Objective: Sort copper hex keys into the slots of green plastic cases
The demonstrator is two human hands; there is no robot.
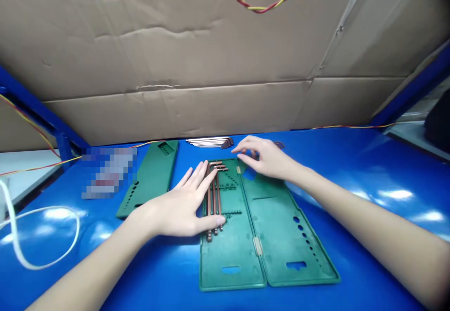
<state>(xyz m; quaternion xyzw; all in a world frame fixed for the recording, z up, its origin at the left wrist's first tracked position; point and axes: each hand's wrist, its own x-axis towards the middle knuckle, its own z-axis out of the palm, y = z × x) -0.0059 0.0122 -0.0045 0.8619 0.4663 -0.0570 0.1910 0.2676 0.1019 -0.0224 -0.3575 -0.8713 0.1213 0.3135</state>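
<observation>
An opened green hex key case (232, 255) lies flat on the blue table. Several copper-coloured hex keys (218, 194) sit side by side in its left half, bent ends at the far side. My left hand (183, 208) rests over them, fingers spread, thumb touching their near ends. Above the far end of the case's right half is my right hand (269, 159), fingers curved and the fingertips slightly apart, with nothing visible between them. Some more hex keys (279, 145) show partly behind it, mostly hidden.
A row of hex keys (211, 142) lies at the back. Left of my left hand is a closed green case (154, 175), with a blurred-out packet (108, 173) beside it. A white cable (75, 236) loops at the left. A cardboard wall (197, 109) stands behind the table (369, 170).
</observation>
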